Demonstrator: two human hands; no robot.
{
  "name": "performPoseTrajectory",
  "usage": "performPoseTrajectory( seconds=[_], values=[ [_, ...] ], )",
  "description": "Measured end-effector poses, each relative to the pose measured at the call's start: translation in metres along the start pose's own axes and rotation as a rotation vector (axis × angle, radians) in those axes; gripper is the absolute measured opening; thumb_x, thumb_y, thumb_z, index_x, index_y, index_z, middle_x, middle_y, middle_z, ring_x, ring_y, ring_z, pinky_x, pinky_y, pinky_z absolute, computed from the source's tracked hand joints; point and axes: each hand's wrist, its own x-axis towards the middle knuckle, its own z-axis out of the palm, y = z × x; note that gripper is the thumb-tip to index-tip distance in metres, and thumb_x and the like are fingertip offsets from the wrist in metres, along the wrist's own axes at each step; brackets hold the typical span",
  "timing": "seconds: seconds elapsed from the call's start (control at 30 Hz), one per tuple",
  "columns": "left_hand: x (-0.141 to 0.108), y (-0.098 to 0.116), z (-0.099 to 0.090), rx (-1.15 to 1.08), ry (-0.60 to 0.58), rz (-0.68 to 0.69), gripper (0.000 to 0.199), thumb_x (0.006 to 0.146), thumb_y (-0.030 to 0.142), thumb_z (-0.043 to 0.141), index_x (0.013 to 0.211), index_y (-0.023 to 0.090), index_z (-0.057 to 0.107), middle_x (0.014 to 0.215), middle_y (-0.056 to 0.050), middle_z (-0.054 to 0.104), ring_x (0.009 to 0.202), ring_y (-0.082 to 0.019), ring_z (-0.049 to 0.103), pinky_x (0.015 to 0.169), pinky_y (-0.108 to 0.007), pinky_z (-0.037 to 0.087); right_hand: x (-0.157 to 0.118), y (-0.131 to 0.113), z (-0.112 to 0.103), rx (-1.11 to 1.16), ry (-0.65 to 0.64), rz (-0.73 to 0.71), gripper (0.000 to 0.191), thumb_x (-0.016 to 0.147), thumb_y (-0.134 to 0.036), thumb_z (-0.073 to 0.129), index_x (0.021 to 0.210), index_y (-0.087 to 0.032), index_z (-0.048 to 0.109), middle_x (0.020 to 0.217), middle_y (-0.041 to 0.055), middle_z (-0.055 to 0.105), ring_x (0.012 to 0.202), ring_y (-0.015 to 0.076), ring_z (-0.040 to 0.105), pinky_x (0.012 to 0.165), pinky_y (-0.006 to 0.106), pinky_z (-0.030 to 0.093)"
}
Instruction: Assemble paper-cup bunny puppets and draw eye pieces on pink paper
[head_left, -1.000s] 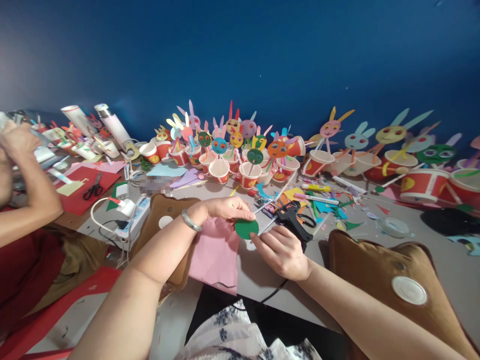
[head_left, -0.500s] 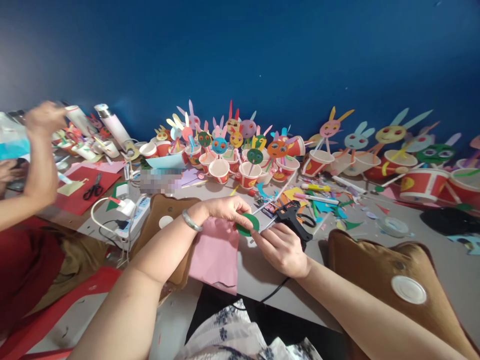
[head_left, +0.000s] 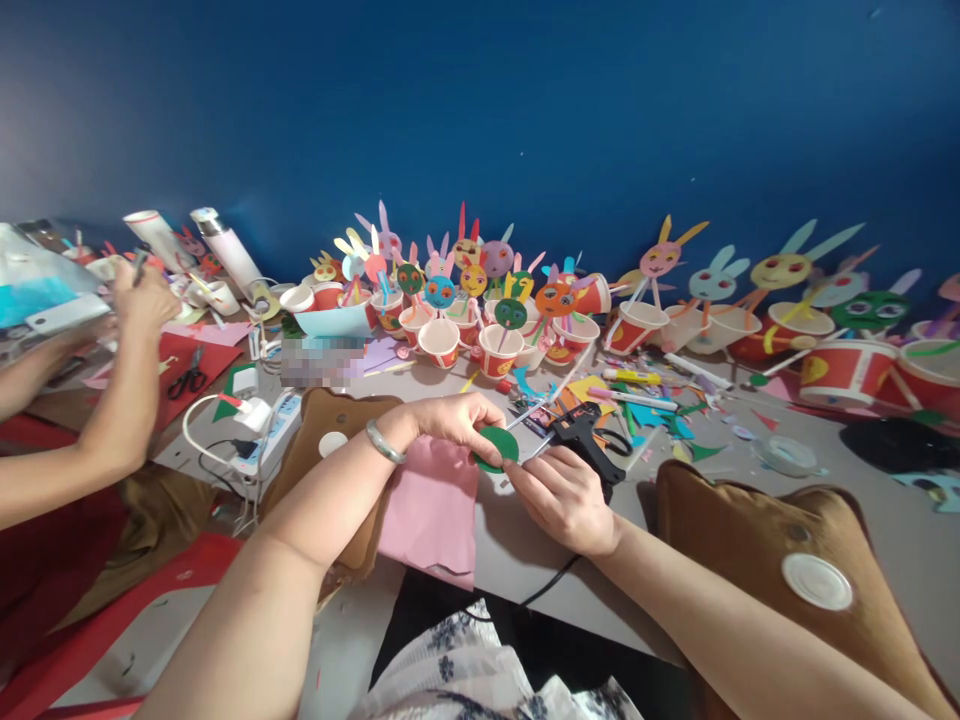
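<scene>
A green paper disc (head_left: pixel 498 449) is held between both hands over the table's front part. My left hand (head_left: pixel 459 424) pinches its left side, thumb on the face. The fingertips of my right hand (head_left: pixel 564 498) press together at its lower right edge. A thin white stick (head_left: pixel 534 408) slants up and right from just behind the disc; which fingers touch it is hidden. Beyond my right hand lies a black glue gun (head_left: pixel 589 440). Pink paper (head_left: pixel 431 510) lies under and left of my left hand.
Paper cups (head_left: pixel 501 348) with rabbit-faced paper figures line the blue wall. Brown cushions (head_left: pixel 757 520) lie at either side. At left are a power strip (head_left: pixel 276 430), black scissors (head_left: pixel 187 375) and another person's hands (head_left: pixel 146 292). Paper scraps and markers (head_left: pixel 637 398) litter the table.
The other person's raised hand has come down and right and now holds a dark object. The green disc has shifted very slightly; my hands stay almost in place.
</scene>
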Motion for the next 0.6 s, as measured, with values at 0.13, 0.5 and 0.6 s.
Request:
performPoseTrajectory(
  seconds=[0.13,0.5,0.6],
  values=[
    [-0.0014,0.0007,0.0011,0.034,0.053,0.035,0.051,0.076,0.061,0.075,0.068,0.014,0.058,0.056,0.003,0.056,0.048,-0.007,0.048,0.046,-0.020,0.032,0.0005,0.0003,-0.0002,-0.009,-0.006,0.007,0.020,0.093,-0.007,0.052,0.112,-0.012,0.059,0.068,0.0012,0.058,0.062,0.0151,0.048,0.065,0.032,0.040],
    [-0.0018,-0.0008,-0.0015,0.049,-0.004,-0.003,0.051,0.070,0.061,0.080,0.076,0.014,0.060,0.062,0.002,0.060,0.048,-0.008,0.051,0.046,-0.020,0.036,0.0005,-0.0009,-0.0002,0.003,-0.009,-0.008,0.023,0.092,-0.007,0.051,0.114,-0.012,0.059,0.070,0.0017,0.058,0.063,0.0152,0.049,0.065,0.033,0.040],
    [-0.0026,-0.0003,-0.0023,0.085,0.023,0.022,0.051,0.081,0.064,0.067,0.071,0.014,0.058,0.056,0.002,0.055,0.044,-0.007,0.047,0.043,-0.020,0.032,0.0010,-0.0006,-0.0007,0.003,-0.010,0.001,0.023,0.092,-0.007,0.054,0.113,-0.012,0.060,0.069,0.0005,0.056,0.061,0.0146,0.049,0.064,0.032,0.039]
  ],
)
